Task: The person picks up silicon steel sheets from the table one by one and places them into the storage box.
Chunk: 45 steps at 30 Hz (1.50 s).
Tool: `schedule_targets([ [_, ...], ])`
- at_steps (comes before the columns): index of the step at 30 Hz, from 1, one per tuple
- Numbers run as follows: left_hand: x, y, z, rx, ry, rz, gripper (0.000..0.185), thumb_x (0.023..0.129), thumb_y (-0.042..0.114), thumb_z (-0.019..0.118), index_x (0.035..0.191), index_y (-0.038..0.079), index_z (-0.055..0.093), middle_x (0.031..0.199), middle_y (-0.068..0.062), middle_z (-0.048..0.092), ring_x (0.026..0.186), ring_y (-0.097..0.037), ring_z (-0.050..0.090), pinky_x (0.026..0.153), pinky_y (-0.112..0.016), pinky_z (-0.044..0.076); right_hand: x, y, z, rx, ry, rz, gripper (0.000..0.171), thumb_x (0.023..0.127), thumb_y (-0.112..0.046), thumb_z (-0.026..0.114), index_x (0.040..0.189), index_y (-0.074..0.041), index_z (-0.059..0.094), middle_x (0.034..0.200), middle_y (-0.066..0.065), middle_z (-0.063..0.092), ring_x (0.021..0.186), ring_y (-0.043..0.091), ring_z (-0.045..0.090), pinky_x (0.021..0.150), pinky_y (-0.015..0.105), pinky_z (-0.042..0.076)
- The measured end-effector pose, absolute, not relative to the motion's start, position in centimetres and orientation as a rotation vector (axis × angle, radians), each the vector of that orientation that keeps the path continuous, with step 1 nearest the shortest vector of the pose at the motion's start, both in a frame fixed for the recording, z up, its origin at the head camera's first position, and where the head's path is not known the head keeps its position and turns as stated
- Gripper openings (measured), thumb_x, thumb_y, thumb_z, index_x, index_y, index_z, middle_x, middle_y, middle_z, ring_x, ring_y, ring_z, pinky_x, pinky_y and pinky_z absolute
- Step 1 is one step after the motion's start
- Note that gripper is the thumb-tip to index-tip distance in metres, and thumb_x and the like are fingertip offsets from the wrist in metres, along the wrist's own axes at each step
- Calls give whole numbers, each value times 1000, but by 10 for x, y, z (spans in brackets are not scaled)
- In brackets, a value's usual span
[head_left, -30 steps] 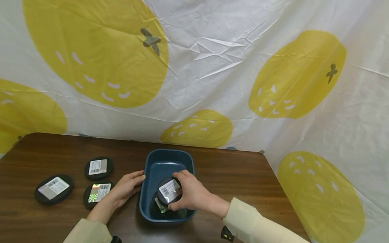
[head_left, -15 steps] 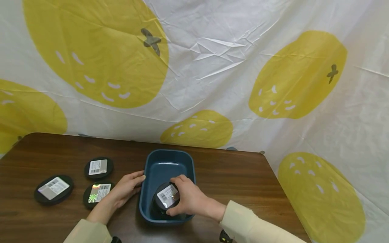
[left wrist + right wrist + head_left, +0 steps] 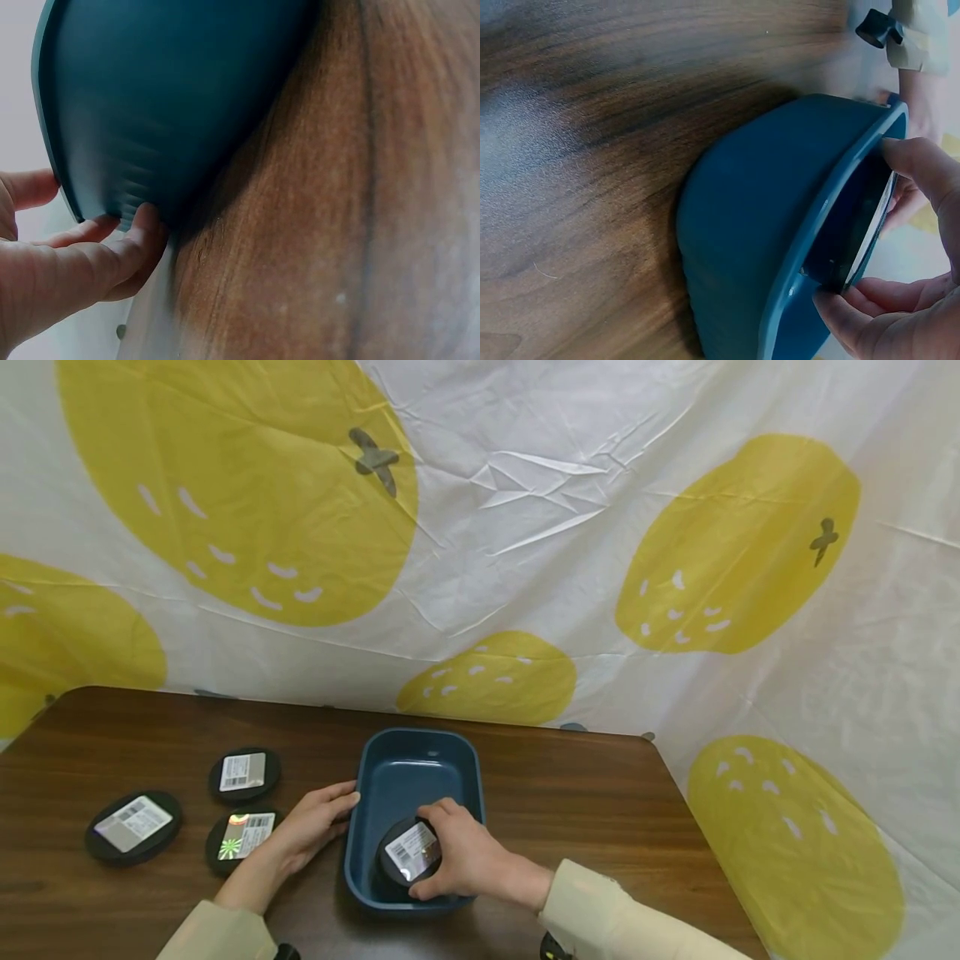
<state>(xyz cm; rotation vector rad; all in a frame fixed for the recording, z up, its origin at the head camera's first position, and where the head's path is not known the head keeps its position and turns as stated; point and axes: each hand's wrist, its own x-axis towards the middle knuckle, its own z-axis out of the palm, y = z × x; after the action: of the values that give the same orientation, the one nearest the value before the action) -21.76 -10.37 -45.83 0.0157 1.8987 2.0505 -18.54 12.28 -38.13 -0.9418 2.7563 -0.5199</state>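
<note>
A dark blue tub (image 3: pixel 397 752) stands on the brown wooden table (image 3: pixel 585 793). My right hand (image 3: pixel 465 856) grips a black round disc (image 3: pixel 408 853) with a white barcode label and holds it low inside the tub's near end. In the right wrist view the fingers (image 3: pixel 922 161) curl round the disc's edge (image 3: pixel 870 236) just inside the tub's rim (image 3: pixel 832 217). My left hand (image 3: pixel 311 827) rests with straight fingers against the tub's left wall; its fingertips (image 3: pixel 139 232) touch the tub's outer wall (image 3: pixel 172 97) in the left wrist view.
Three more black labelled discs lie on the table left of the tub: one (image 3: pixel 243 774) at the back, one (image 3: pixel 242 837) near my left wrist, one (image 3: pixel 133 827) farthest left. A white sheet with yellow fruit prints (image 3: pixel 525 527) hangs behind and to the right.
My right hand has lowered the disc from above the tub's near rim down into the tub. The left hand has stayed against the tub's side.
</note>
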Motion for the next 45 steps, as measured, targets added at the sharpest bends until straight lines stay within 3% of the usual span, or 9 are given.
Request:
schedule_targets([
  [45, -218, -102, -457, 19, 1913, 2048, 52, 101, 14, 39, 139, -17, 23, 141, -34, 31, 125, -37, 39, 103, -53, 32, -183, 124, -386, -961, 2752, -522, 83, 65, -32, 86, 129, 5, 47, 120, 12, 50, 102, 14, 49, 87, 21, 45],
])
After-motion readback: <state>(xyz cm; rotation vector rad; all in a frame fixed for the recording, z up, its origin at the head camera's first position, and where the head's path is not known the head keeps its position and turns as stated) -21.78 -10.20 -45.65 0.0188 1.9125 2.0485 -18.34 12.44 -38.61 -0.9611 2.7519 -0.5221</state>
